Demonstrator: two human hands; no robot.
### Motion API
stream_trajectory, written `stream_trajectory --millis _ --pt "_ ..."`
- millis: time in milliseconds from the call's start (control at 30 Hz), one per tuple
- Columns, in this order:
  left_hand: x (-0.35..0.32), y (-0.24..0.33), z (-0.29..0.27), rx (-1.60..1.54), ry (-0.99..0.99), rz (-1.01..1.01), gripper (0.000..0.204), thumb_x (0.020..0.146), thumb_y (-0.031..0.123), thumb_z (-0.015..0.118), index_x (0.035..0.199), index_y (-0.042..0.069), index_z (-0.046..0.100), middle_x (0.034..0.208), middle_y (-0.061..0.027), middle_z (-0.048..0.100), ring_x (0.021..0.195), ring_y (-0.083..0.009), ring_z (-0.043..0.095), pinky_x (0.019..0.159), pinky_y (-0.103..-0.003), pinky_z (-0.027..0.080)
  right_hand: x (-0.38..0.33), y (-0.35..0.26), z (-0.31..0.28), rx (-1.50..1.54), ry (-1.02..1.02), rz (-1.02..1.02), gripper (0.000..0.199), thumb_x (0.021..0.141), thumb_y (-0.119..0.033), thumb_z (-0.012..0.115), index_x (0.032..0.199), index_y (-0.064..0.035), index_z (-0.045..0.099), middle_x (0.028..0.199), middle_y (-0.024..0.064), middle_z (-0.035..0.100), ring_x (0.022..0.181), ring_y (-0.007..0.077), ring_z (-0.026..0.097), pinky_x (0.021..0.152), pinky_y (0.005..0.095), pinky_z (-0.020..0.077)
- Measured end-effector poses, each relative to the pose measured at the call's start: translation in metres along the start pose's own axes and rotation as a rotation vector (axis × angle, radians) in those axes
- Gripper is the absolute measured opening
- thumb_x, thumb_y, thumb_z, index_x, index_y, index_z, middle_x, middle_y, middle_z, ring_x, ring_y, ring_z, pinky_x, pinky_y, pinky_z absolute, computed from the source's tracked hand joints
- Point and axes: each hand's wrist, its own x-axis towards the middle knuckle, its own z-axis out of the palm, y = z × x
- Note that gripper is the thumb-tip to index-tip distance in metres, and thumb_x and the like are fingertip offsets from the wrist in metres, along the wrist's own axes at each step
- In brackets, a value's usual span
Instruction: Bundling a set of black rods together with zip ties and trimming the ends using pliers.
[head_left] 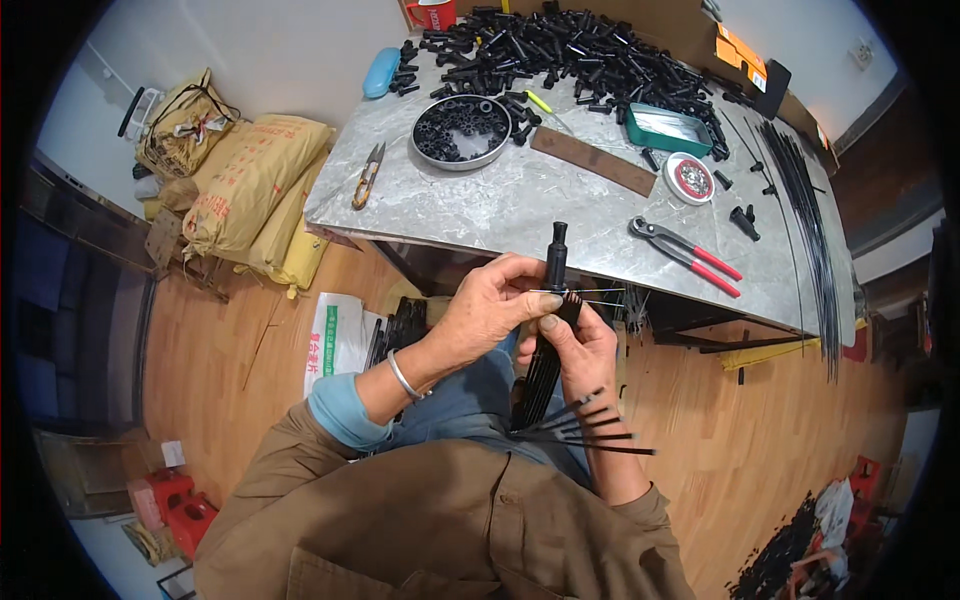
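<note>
In front of the table edge, my left hand has its fingers closed around the lower end of an upright black tubular fitting. Just beneath it, my right hand pinches the top of a bundle of thin black strips, thumb on the front. The bundle hangs toward my lap, and several loose strip ends fan out across my right wrist. Thin pale wires stick out sideways where the fitting meets the bundle. My fingers partly hide that joint.
On the grey table lie red-handled pincers, thread snips, a flat brown bar, a round tin of black rings, a teal box and a large pile of black fittings. Long black strips overhang the right edge.
</note>
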Motion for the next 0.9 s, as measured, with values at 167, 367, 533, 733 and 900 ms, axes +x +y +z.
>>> stream_trajectory --millis 167,367,533,733,900 --pt "-0.003 0.001 0.003 -0.036 -0.017 -0.046 0.037 0.086 0.009 0.066 0.118 -0.003 0.053 0.106 -0.0078 0.062 0.09 -0.0112 0.06 0.076 -0.026 0.051 -0.005 -0.003 0.001 0.026 -0.001 0.041 0.024 0.091 -0.015 0.062 0.109 0.0007 0.059 0.083 0.0058 0.063 0.067 0.0124 0.063 0.059 0.0262 0.0562" --pt "0.003 -0.009 0.004 0.012 -0.001 0.126 0.037 0.087 0.009 0.066 0.119 -0.004 0.053 0.105 -0.0073 0.062 0.095 -0.0121 0.058 0.082 -0.027 0.049 -0.003 -0.003 -0.005 -0.522 0.09 -0.225 0.021 0.089 -0.014 0.063 0.104 0.0005 0.063 0.082 0.0031 0.065 0.071 0.0141 0.062 0.064 0.0283 0.0509" --pt "0.003 -0.013 0.007 0.03 0.024 0.16 0.038 0.086 0.008 0.066 0.12 -0.004 0.054 0.107 -0.0072 0.062 0.096 -0.0118 0.058 0.085 -0.027 0.048 0.002 -0.018 -0.017 -0.638 -0.068 -0.061 0.017 0.088 -0.016 0.066 0.094 0.0002 0.065 0.082 -0.0033 0.062 0.076 0.0047 0.053 0.067 0.0226 0.0447" --pt "0.004 -0.017 0.008 -0.038 -0.014 0.162 0.036 0.085 0.006 0.064 0.119 -0.004 0.056 0.106 -0.0069 0.063 0.098 -0.0121 0.058 0.087 -0.027 0.047 0.012 -0.009 -0.038 -0.238 -0.207 0.103 0.018 0.083 -0.019 0.071 0.089 -0.0022 0.067 0.081 -0.0038 0.061 0.074 0.0047 0.052 0.068 0.0223 0.0432" --pt "0.008 -0.018 0.007 -0.106 -0.13 0.106 0.039 0.083 0.012 0.068 0.118 -0.003 0.057 0.104 -0.0052 0.062 0.098 -0.0121 0.057 0.09 -0.028 0.044 0.026 0.017 -0.063 -0.063 -0.335 0.165 0.041 0.075 -0.036 0.078 0.095 -0.0018 0.069 0.086 -0.0014 0.064 0.08 0.008 0.057 0.074 0.0251 0.0454"
